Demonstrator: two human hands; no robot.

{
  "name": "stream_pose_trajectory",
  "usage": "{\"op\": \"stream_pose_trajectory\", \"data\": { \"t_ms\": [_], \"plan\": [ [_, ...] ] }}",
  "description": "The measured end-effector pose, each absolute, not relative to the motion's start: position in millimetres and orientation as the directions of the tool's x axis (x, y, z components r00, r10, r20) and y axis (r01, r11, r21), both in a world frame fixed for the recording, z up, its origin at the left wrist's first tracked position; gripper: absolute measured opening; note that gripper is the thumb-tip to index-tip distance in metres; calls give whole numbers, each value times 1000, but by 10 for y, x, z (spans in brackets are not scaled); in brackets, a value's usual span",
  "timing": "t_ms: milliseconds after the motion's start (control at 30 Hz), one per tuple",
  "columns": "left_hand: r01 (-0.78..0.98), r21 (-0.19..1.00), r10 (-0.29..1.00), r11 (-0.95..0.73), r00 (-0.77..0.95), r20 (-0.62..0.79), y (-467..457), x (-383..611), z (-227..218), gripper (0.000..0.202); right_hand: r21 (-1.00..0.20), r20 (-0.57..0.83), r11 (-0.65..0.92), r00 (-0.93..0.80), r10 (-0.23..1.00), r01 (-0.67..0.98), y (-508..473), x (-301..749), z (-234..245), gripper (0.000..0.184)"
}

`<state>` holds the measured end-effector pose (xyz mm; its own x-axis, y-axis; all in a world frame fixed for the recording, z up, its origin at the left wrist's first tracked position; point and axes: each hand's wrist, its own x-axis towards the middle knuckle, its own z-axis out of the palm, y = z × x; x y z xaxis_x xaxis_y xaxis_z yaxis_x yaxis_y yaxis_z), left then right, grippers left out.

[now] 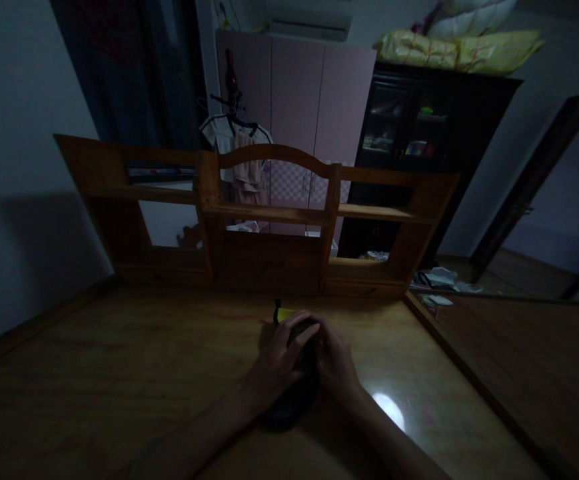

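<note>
On the wooden tabletop point(169, 360) lies a long dark object point(289, 403) with a rounded near end. It resembles a shoe, but the dim light hides its details. My left hand point(282, 360) curls over its upper left part, thumb and fingers bent around it. From the other side, my right hand point(336, 363) grips the far part, fingers bent and touching those of the left. Just beyond the left fingers shows a yellow piece point(284, 313) with a black edge; whether it belongs to the dark object I cannot tell.
A wooden shelf unit point(269, 213) with small drawers stands along the table's far edge. Behind it are a pink wardrobe point(296, 93), a dark glass-door cabinet point(419, 127) and hanging clothes point(242, 150). Light reflects off the tabletop at right; a raised edge point(469, 373) borders it.
</note>
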<state>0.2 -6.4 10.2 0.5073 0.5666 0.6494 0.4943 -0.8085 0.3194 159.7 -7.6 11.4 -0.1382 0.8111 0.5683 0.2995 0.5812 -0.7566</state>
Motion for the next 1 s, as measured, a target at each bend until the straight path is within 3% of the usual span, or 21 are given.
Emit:
{"op": "stream_pose_trajectory", "data": {
  "t_ms": [133, 333, 700, 1000],
  "plan": [
    [414, 452, 612, -790, 496, 616, -62, 14, 118, 77, -713, 575, 561, -107, 811, 420, -52, 1660, 95, 45],
    [351, 517, 623, -780, 498, 603, -48, 2, 101, 76, -677, 601, 569, -96, 793, 467, -6, 1732, 34, 42],
    [466, 444, 641, -765, 487, 593, -37, -26, 50, 82, -618, 564, 516, -122, 816, 593, 18, 1786, -26, 23],
    [514, 450, 673, -731, 432, 600, -19, -44, 13, 82, -718, 499, 466, -85, 862, 517, 37, 1716, -11, 17]
  ]
}}
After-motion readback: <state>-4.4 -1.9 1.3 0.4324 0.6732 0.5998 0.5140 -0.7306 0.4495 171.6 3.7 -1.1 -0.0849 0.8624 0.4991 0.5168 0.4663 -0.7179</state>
